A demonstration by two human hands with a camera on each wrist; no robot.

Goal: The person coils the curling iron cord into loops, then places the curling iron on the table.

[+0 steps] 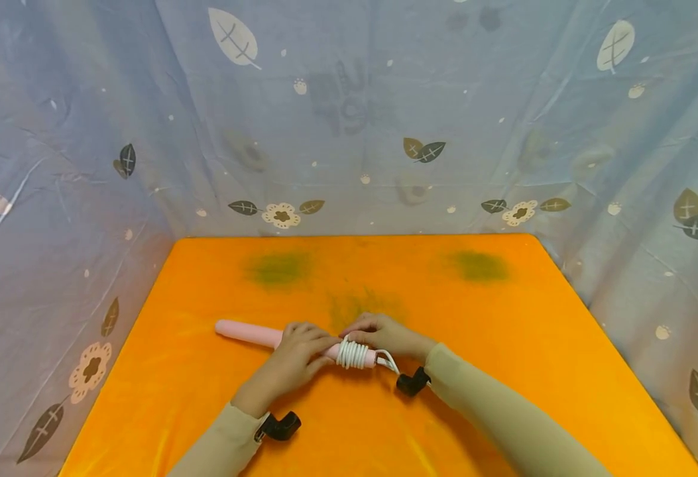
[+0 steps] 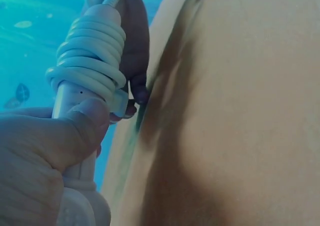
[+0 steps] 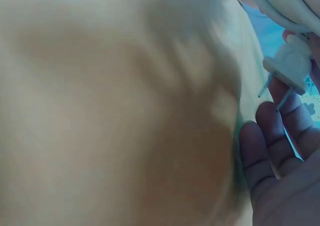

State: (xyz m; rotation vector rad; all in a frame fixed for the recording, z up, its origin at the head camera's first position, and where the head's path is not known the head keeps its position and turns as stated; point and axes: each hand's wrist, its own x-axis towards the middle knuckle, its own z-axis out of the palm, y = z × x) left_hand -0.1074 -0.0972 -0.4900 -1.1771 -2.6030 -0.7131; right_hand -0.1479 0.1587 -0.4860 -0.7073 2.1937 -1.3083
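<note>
A pink curling iron [image 1: 247, 332] is held low over the orange table, its barrel pointing left. White cord [image 1: 352, 355] winds in several tight turns round its handle. My left hand [image 1: 301, 352] grips the handle just left of the coils; in the left wrist view its thumb [image 2: 87, 116] presses along the handle right below them. At the coils' far side, my right hand [image 1: 392, 336] pinches the white two-pin plug [image 3: 290, 63] at the cord's end. The plug's pins point away from the coils, toward the lower fingers. From the handle's right end the cord loops out.
The orange table [image 1: 205, 278] has dark greenish patches [image 1: 480, 265] on its surface. Grey-blue curtains [image 1: 349, 119] with leaf and flower prints surround its back and sides. Black wrist devices [image 1: 282, 426] sit at both sleeve cuffs.
</note>
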